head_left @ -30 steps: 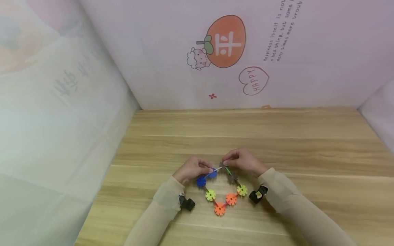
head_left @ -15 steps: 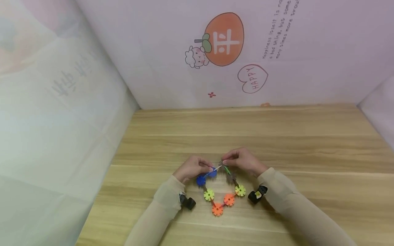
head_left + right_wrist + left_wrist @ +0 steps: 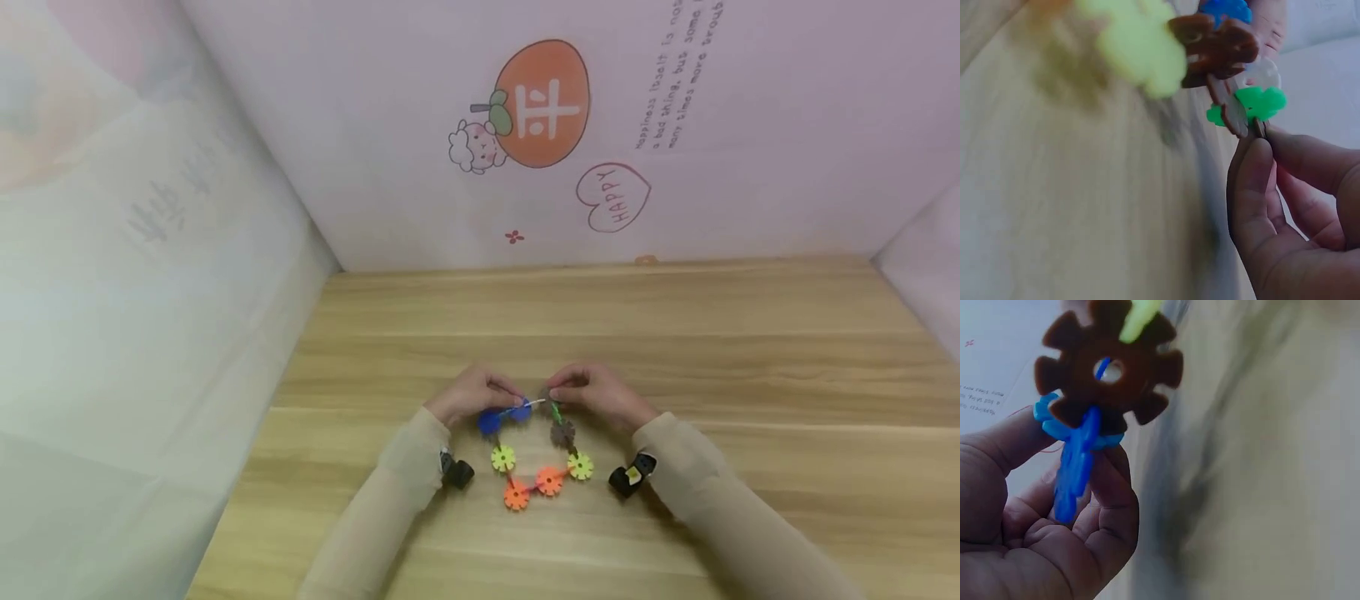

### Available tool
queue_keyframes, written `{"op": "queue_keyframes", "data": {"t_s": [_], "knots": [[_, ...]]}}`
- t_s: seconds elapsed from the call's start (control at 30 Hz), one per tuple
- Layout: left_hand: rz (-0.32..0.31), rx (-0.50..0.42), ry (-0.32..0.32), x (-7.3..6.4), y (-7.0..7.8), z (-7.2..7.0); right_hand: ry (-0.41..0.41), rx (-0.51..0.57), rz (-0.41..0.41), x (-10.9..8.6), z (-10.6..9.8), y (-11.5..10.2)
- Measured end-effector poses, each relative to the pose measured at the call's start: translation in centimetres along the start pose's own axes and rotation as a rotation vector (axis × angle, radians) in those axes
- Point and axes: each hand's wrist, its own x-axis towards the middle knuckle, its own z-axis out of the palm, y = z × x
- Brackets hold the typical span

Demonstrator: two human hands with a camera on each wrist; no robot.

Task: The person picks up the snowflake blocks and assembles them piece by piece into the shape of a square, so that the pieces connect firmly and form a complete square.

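A chain of notched plastic discs joined edge to edge hangs in a loop between both hands. Left hand (image 3: 476,393) pinches a blue disc (image 3: 521,410) at one side of the loop; in the left wrist view a light blue disc (image 3: 1054,428) sits at the fingertips, behind a dark blue disc (image 3: 1072,472). Right hand (image 3: 596,393) pinches a brown disc beside a green disc (image 3: 1260,102). A white disc (image 3: 536,402), seen edge-on, spans the gap between the hands. Lower in the loop are yellow discs (image 3: 503,458) and orange discs (image 3: 516,494).
The wood-grain table (image 3: 675,333) lies beneath the hands. Printed cloth walls (image 3: 420,208) rise at the back and along the sides. A black wrist camera (image 3: 456,473) is on the left wrist, another (image 3: 630,477) on the right.
The chain's lower part has swung left and the orange discs have risen slightly. The left hand has moved up a little with its blue disc. Both hands keep their pinch.
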Motion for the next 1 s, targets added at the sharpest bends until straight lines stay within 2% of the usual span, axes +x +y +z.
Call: {"op": "queue_keyframes", "data": {"t_s": [0.13,0.27,0.43,0.63,1.0], "knots": [[-0.021,0.067,-0.032,1.5,1.2,-0.7,0.043,0.146,0.033,0.0,0.0,1.0],[-0.031,0.12,-0.055,3.2,2.2,-1.4,0.107,0.22,0.037,0.5,0.0,1.6],[-0.027,0.185,-0.057,5.2,2.0,-2.3,0.16,0.31,0.031,1.6,0.0,1.9],[0.001,0.248,-0.052,6.9,1.4,-2.7,0.219,0.299,0.036,2.6,0.0,2.2],[-0.001,0.135,0.013,7.6,0.9,-2.3,0.261,0.172,0.023,3.1,-0.6,2.2]]}}
